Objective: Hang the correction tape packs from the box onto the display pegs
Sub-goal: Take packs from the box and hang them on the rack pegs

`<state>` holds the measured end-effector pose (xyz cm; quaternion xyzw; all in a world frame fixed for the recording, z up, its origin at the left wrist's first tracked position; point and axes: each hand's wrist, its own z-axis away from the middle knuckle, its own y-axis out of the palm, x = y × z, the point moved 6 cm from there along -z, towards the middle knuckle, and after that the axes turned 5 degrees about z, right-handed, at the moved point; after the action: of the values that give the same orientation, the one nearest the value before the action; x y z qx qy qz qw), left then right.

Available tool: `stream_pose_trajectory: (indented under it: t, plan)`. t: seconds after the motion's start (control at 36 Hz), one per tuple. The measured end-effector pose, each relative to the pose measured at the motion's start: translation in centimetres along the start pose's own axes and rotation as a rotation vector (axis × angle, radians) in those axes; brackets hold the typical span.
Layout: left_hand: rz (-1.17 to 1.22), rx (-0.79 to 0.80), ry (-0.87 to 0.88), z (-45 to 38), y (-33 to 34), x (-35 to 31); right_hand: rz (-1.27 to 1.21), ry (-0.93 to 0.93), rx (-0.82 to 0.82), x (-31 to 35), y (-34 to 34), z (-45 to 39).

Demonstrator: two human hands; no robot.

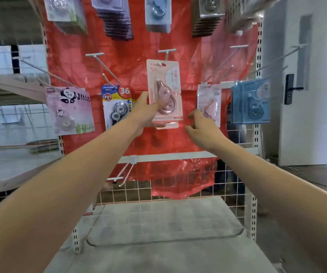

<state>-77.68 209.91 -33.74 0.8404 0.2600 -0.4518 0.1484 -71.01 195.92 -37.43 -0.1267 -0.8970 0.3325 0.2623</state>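
My left hand (pixel 146 110) grips pink correction tape packs (pixel 165 93) under centre peg (pixel 166 53), hanging step. Right hand (pixel 200 126) empty, fingers loosely curled. Next: seat hole fully. Box unseen.

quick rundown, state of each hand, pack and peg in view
left hand: grips the pink packs
pink packs: stack held up at the centre peg, top at the hook
centre peg: pink packs at its tip
right hand: free, fingers loosely curled, holds nothing
panda packs: hanging
blue packs: hanging
low peg: bare
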Motion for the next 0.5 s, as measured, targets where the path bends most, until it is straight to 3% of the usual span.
stream_pose_trajectory:
  t: [0.36, 0.5]
  plan:
    - [-0.09, 0.005, -0.026, -1.0, 0.0, 2.2, 0.005, 0.022, -0.05, -1.0, 1.6, -2.2]
    - [-0.151, -0.067, -0.078, -3.0, -0.5, 3.9, 0.055, 0.046, -0.031, -2.0, 2.6, -3.0]
